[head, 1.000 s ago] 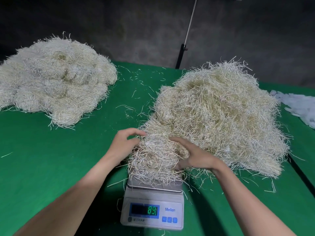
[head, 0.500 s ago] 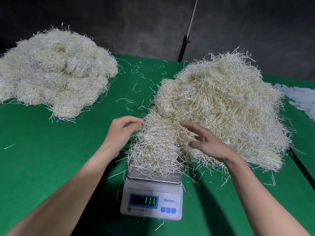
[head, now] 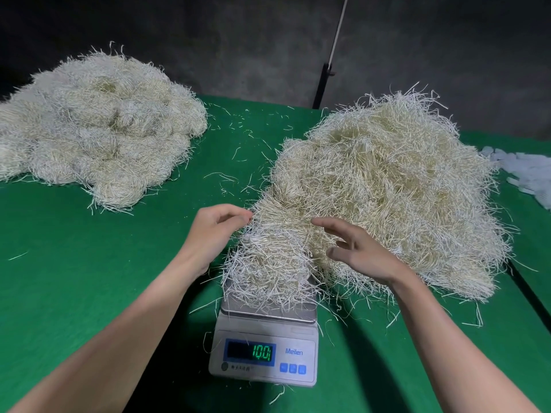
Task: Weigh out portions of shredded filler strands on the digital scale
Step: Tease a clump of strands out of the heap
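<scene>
Hands, head view. Left hand (head: 219,231): fingers curled, thumb meeting forefinger at the fringe of the portion (head: 268,272). Whether any strands are pinched between them cannot be told. Right hand (head: 357,251): fingers spread and relaxed, holding nothing, poised just above the place where the portion meets the bulk heap (head: 387,180).

Portion: loose tuft of pale shredded strands lying on the pan of the digital scale (head: 265,332), overhanging the pan's front and sides. At the back it touches or merges with the bulk heap, and the boundary cannot be made out.

Display (head: 250,352): green digits, apparently 1-0-0-1; decimal point not legible.

Bulk heap: large mound on the green worktop (head: 89,263), behind and right of the scale.

Bundled heap (head: 98,129): rounded wads at far left, well apart from the scale; probably finished portions.

Handling, as judged: very light, soft, springy and prone to tangling. A pull is likely to drag neighbouring strands along. The tuft is best taken by cupping it from opposite sides, with fine corrections made by pinching a few strands at the fringe. Strands bridging to the heap or worktop may falsify the reading.

Hidden or unclear: the pan is mostly covered and the button labels are too small to read. White pieces (head: 527,174) are cut off at the right edge and unidentified. Both forearms run off the bottom of the frame.
</scene>
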Demonstrator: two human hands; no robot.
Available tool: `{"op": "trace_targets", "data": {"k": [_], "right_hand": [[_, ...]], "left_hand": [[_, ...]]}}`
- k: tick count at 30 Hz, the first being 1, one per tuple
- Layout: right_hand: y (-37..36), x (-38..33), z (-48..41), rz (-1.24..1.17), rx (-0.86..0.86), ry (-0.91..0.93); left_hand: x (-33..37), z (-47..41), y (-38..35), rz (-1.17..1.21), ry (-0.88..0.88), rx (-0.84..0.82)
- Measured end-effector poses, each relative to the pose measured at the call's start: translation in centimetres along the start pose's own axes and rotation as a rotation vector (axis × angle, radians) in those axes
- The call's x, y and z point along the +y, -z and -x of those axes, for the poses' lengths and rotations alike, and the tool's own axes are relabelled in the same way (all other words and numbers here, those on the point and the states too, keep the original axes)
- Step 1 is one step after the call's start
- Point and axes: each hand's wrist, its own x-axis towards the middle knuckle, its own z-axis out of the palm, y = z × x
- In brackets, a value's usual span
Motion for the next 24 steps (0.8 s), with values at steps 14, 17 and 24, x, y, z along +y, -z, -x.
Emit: {"op": "trace_targets", "data": {"k": [14, 17, 24], "right_hand": [[-1.2, -1.2, -0.7, 0.116, 0.027, 0.071], [-4.6, -1.5, -1.7, 0.357, 0.023, 0.14], [-10.6, 3.6, -4.6, 0.716, -0.105, -0.141]], "left_hand": [[-0.9, -0.6, -0.2, -0.071, 0.021, 0.004], [-2.8, -1.3, -0.8, -0.361, 0.018, -0.065], [-8.3, -0.7, -2.4, -0.572, 0.266, -0.366]]}}
